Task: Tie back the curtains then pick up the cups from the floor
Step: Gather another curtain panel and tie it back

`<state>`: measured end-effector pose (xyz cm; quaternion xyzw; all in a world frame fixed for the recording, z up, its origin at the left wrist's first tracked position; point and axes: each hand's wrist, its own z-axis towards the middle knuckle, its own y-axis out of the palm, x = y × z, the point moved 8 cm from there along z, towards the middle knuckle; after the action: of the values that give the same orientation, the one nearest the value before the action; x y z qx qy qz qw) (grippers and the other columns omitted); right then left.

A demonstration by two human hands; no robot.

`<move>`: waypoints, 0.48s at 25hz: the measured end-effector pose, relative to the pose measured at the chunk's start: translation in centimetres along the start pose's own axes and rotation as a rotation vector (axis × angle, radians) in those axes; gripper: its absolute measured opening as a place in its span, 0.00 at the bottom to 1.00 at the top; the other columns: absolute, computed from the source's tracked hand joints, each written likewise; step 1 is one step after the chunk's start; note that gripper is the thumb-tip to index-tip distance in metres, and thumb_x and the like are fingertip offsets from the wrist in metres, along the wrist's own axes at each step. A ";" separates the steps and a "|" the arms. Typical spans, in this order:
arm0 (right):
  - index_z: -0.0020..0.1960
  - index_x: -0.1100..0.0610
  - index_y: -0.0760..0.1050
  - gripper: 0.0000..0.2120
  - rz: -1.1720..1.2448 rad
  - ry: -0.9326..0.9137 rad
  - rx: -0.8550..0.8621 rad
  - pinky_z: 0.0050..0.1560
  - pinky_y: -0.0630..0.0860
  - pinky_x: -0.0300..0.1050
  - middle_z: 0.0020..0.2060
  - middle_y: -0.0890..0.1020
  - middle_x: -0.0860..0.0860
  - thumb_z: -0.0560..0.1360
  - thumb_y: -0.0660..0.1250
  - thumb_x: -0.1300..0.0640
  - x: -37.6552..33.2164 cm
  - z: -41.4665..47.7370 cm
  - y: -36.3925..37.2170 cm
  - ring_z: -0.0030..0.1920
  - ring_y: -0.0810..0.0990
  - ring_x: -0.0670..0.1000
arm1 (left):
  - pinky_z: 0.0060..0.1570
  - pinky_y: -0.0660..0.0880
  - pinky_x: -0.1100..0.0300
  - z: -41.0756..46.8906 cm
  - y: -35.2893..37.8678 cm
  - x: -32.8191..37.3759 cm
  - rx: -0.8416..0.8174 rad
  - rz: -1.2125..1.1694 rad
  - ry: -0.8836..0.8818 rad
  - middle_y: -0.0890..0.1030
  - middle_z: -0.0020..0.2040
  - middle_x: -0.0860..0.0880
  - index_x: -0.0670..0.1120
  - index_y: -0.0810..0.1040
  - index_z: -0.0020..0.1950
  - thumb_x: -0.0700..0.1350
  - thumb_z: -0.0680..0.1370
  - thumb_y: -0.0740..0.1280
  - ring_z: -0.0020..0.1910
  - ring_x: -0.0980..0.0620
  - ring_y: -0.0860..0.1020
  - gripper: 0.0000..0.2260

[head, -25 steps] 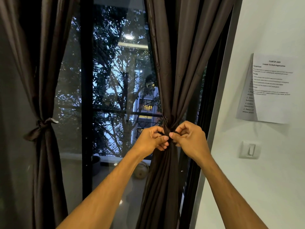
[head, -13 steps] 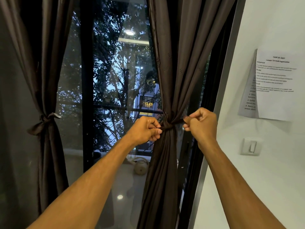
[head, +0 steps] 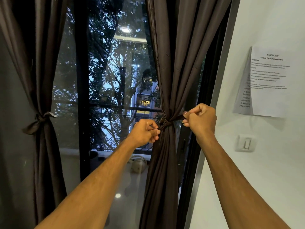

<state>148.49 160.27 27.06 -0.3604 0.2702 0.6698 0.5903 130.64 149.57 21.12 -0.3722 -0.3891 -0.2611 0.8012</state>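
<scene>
The dark brown right curtain [head: 175, 63] hangs gathered at the window's right side, cinched by a matching tie-back [head: 166, 123] knotted at its waist. My left hand [head: 145, 132] pinches the tie's left end just beside the knot. My right hand [head: 202, 120] grips the tie's right end, stretched taut up and to the right. The left curtain [head: 39, 71] is bunched and bound by its own tie-back knot [head: 40, 119]. No cups are in view.
Dark window glass [head: 112, 96] with a black frame fills the middle. A white wall on the right carries a taped paper sheet [head: 267, 83] and a light switch [head: 246, 143]. A pale round object [head: 138, 166] shows low down through the glass.
My hands started together at the knot and have pulled apart, the right one moving up and right, drawing the tie tight round the right curtain.
</scene>
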 end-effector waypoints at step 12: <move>0.57 0.60 0.78 0.09 0.042 0.124 -0.229 0.36 0.81 0.41 0.39 0.83 0.55 0.77 0.68 0.60 4.1 -4.7 3.8 0.33 0.82 0.48 | 0.32 0.73 0.60 -0.6 0.2 -0.8 0.241 0.023 -0.038 0.80 0.35 0.44 0.40 0.77 0.45 0.40 0.80 0.64 0.30 0.51 0.75 0.05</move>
<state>145.39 158.40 20.70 -0.4602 0.2355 0.6849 0.5135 130.61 149.31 20.08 -0.2824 -0.4286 -0.1960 0.8356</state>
